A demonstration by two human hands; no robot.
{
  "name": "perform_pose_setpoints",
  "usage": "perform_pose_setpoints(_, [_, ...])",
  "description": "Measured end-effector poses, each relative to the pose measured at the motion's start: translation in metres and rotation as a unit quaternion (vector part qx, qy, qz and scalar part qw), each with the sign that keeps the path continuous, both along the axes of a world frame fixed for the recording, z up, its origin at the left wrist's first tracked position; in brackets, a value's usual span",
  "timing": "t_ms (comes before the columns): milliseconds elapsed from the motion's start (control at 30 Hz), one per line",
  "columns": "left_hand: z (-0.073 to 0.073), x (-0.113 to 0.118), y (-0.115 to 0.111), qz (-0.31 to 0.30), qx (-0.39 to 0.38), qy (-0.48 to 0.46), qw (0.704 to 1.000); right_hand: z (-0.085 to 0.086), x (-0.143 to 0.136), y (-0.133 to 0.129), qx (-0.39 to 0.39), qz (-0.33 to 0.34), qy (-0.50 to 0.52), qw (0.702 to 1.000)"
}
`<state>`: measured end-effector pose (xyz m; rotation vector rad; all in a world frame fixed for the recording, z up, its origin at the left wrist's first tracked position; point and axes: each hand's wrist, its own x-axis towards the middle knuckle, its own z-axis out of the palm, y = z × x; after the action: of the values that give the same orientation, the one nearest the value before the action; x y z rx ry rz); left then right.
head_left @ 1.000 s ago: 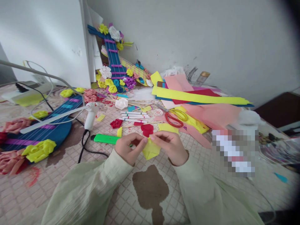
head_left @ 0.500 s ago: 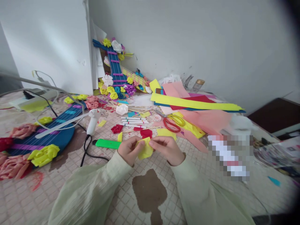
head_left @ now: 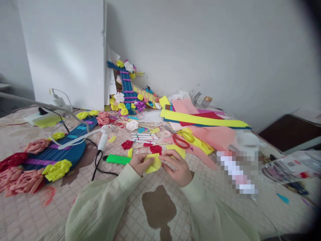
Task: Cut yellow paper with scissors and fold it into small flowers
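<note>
A small piece of yellow crepe paper (head_left: 153, 164) is held above the table in front of me. My left hand (head_left: 139, 163) is closed on its left side, the thumb lying across the front. At the paper's right edge are the fingertips of my right hand (head_left: 177, 168), index finger and thumb bent around the upper corner. Just left of my left hand lies a bright green utility knife (head_left: 117, 159). Beyond my hands are red paper pieces (head_left: 155, 149) and a flat yellow paper piece (head_left: 177, 150).
A white glue gun (head_left: 103, 140) stands left with its black cord. Further left lies a blue paper guitar (head_left: 75, 150) with paper flowers. Markers (head_left: 144, 138), red-handled scissors (head_left: 181, 141) and crepe strips (head_left: 205, 119) fill the back. A second decorated guitar (head_left: 127, 83) leans at the wall.
My view has tilted up and shifted left, so the table sits lower. My right hand's fingers have shifted and spread a little at the yellow paper's edge; the left hand keeps its hold.
</note>
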<state>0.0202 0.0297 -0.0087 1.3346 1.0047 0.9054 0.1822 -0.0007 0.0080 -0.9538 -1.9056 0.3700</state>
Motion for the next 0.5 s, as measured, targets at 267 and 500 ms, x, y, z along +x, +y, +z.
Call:
perform_pose_setpoints(267, [0.019,-0.007,-0.003,-0.006,-0.029,0.07,0.997,-0.014,0.011,-0.004,0.146,-0.08,-0.091,0.982])
perform_pose_setpoints(500, [0.018,-0.019,-0.025,0.001,0.361,0.256,0.897,-0.041,0.017,-0.025,0.118,-0.148,-0.259,0.947])
